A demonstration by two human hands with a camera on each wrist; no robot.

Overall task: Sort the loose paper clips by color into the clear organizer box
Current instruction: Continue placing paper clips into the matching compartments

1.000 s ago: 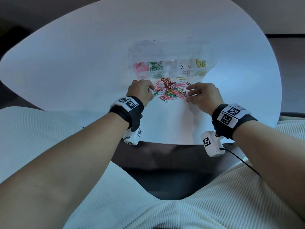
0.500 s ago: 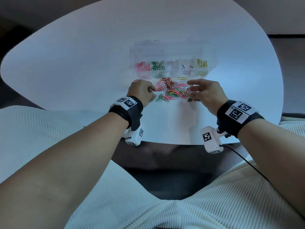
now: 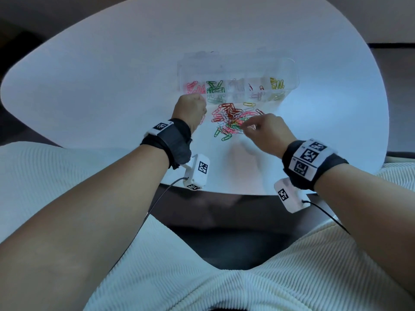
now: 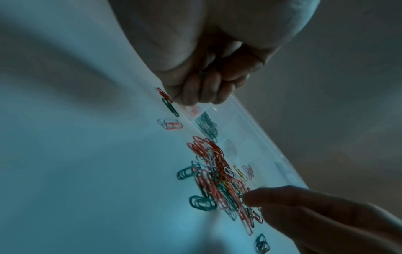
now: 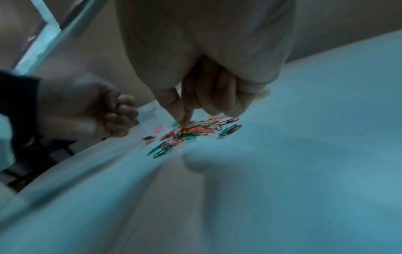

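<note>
Right at the near edge of the box (image 3: 238,70), my left hand (image 3: 190,108) is balled up, fingers curled tight, hovering by the pink compartment. Can't honestly tell if there's a clip tucked in there, the wrist view only shows a closed fist. My right hand (image 3: 267,129) is nearer me than the box, over the pile (image 3: 231,122), thumb and forefinger pressed together and poking down into the clips, other fingers curled back. Looks like a pinch closing on one, but the blur hides whether anything's actually caught.

Handling-wise, my guess: these clips weigh nothing, stiff wire with a slick coating, and they hook into each other, so pulling one drags its neighbours. Best bet is nipping a single clip by its rounded end, or sliding it clear of the heap first, since flat ones are hard to get under on this smooth table (image 3: 89,86).

Pile sits just in front of the box, middle-ish. Inside the box, left to right: pink, green, something pale, a few dark-red ones, yellow. A few strays lie on the table beside my left hand.
</note>
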